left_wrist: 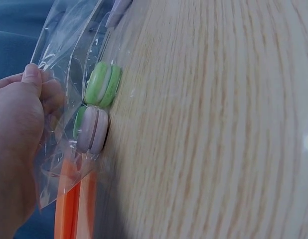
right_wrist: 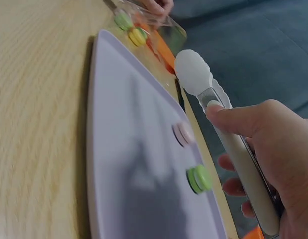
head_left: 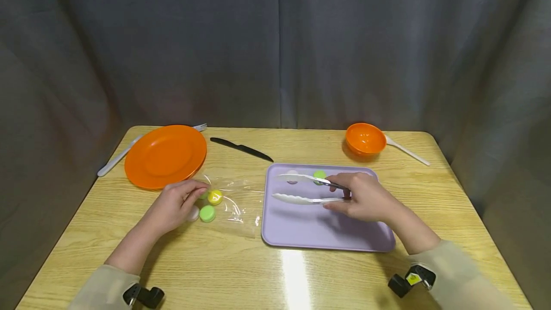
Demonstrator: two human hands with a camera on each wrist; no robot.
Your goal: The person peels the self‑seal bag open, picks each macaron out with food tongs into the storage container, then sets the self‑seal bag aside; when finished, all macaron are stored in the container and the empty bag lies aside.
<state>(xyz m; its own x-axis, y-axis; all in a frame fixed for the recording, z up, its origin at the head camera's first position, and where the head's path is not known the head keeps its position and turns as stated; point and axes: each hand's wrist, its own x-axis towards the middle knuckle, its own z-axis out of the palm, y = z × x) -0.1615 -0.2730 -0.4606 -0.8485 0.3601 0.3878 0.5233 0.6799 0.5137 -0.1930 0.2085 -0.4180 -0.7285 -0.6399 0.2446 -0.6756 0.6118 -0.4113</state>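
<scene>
My left hand (head_left: 174,204) pinches the upper edge of a clear plastic bag (left_wrist: 77,55) between thumb and fingers. Inside the bag lie several macarons: a yellow macaron (head_left: 214,197), a green macaron (head_left: 207,213), another green one partly behind my fingers, and a pale lilac macaron (left_wrist: 92,130). My right hand (head_left: 363,196) grips a pair of tongs (right_wrist: 246,172) with white scalloped tips, spread apart above the lilac tray (head_left: 301,233). Nothing sits between the tips. On the tray, near its far edge, rest a pale pinkish macaron (right_wrist: 183,134) and a green macaron (right_wrist: 199,179).
Behind my left hand is an orange plate (head_left: 165,157), with a white fork (head_left: 118,157) partly under it. A black knife (head_left: 242,149) lies beyond the bag. An orange bowl (head_left: 366,139) stands behind the tray, a white-handled utensil (head_left: 409,151) beside it.
</scene>
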